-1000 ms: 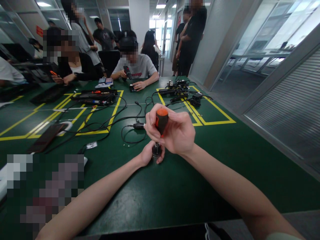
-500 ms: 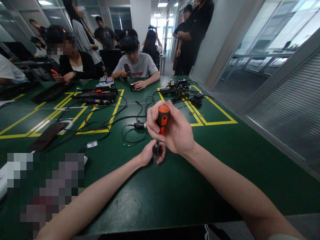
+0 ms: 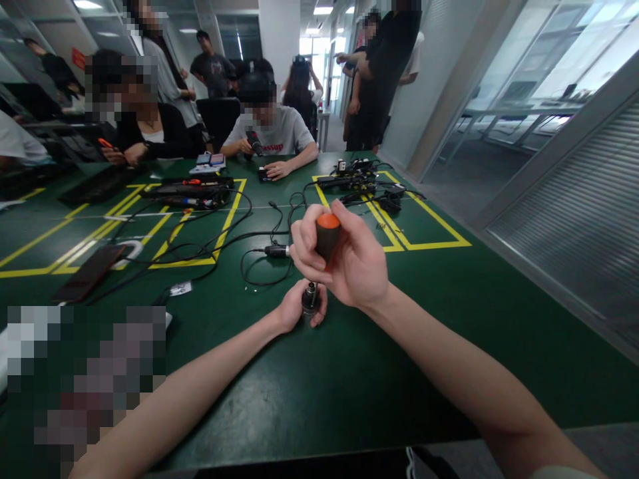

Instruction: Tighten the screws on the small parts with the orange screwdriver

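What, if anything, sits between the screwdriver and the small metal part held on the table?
Nothing visible. The right hand grips the screwdriver upright, and its shaft runs straight down into the small metal part, which the left hand pinches against the table. The cable lies behind them.

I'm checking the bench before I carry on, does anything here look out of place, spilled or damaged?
Nothing looks spilled or broken. The right hand holds the screwdriver upright over the small metal part that the left hand steadies on the green table. The only untidy thing is the black cables lying loosely tangled behind.
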Action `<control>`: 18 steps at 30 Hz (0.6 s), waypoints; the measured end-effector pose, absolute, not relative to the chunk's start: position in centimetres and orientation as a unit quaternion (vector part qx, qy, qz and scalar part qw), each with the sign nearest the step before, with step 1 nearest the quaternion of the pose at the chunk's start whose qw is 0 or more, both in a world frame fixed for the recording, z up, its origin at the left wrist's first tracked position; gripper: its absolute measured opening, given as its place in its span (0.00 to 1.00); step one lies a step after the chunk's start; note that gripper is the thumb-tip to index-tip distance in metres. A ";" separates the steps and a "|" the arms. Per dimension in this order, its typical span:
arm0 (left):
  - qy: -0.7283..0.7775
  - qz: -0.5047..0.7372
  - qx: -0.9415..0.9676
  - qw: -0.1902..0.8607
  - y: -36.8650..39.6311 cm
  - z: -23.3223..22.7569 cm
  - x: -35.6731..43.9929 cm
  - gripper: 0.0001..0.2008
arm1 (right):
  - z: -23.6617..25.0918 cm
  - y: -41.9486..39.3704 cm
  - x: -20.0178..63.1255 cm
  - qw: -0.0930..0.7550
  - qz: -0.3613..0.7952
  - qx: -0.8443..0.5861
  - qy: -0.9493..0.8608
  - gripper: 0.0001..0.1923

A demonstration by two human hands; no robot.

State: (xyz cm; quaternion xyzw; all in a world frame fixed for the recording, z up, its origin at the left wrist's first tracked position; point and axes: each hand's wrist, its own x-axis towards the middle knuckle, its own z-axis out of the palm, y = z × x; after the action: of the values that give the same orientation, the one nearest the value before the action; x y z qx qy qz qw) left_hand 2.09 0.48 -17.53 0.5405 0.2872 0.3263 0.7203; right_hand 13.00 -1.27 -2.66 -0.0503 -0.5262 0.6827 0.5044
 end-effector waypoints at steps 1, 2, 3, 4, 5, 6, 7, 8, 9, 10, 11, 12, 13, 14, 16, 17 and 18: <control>0.289 0.330 0.540 0.719 0.5 -17.5 2.1 0.30 | -2.6 -1.3 13.0 0.501 0.686 -0.053 -0.524 0.25; 0.291 0.334 0.538 0.717 0.5 -17.5 2.1 0.30 | -2.6 -1.3 13.1 0.500 0.688 -0.055 -0.524 0.25; 0.292 0.338 0.537 0.716 0.5 -17.5 2.2 0.30 | -2.6 -1.3 13.1 0.502 0.686 -0.058 -0.523 0.25; 0.294 0.342 0.535 0.714 0.4 -17.4 2.2 0.30 | -2.7 -1.3 13.1 0.506 0.683 -0.058 -0.524 0.24; 0.296 0.347 0.534 0.712 0.4 -17.4 2.2 0.30 | -2.7 -1.3 13.1 0.513 0.677 -0.056 -0.525 0.23; 0.297 0.350 0.533 0.711 0.4 -17.4 2.2 0.30 | -2.8 -1.3 13.0 0.519 0.672 -0.051 -0.527 0.21; 0.298 0.353 0.532 0.710 0.4 -17.4 2.2 0.30 | -2.8 -1.3 13.0 0.523 0.667 -0.045 -0.529 0.20; 0.298 0.355 0.532 0.709 0.4 -17.4 2.2 0.30 | -2.9 -1.2 13.0 0.524 0.664 -0.041 -0.532 0.19; 0.298 0.356 0.532 0.708 0.4 -17.4 2.2 0.30 | -2.9 -1.2 13.0 0.522 0.663 -0.038 -0.535 0.19; 0.297 0.357 0.532 0.708 0.4 -17.4 2.2 0.29 | -2.9 -1.2 13.0 0.518 0.664 -0.037 -0.538 0.20; 0.296 0.356 0.532 0.709 0.4 -17.5 2.2 0.29 | -2.8 -1.1 13.0 0.512 0.667 -0.037 -0.539 0.21; 0.295 0.355 0.533 0.709 0.4 -17.5 2.1 0.29 | -2.8 -1.1 13.0 0.507 0.672 -0.038 -0.538 0.23; 0.294 0.353 0.534 0.710 0.4 -17.5 2.2 0.30 | -2.7 -1.0 13.1 0.503 0.677 -0.038 -0.536 0.24; 0.294 0.352 0.534 0.710 0.5 -17.5 2.2 0.30 | -2.7 -1.0 13.1 0.501 0.681 -0.037 -0.533 0.25; 0.295 0.350 0.534 0.711 0.5 -17.6 2.2 0.32 | -2.7 -1.0 13.0 0.503 0.686 -0.040 -0.524 0.24; 0.296 0.349 0.534 0.710 0.5 -17.6 2.2 0.32 | -2.7 -1.0 13.0 0.508 0.685 -0.042 -0.520 0.23; 0.297 0.349 0.534 0.710 0.5 -17.6 2.2 0.33 | -2.7 -1.1 13.0 0.515 0.682 -0.043 -0.518 0.22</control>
State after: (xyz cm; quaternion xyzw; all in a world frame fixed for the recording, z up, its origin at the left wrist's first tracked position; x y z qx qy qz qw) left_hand 2.15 0.54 -17.60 0.5343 0.2968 0.3490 0.7104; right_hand 13.01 -1.07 -2.74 -0.0433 -0.5179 0.6816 0.5151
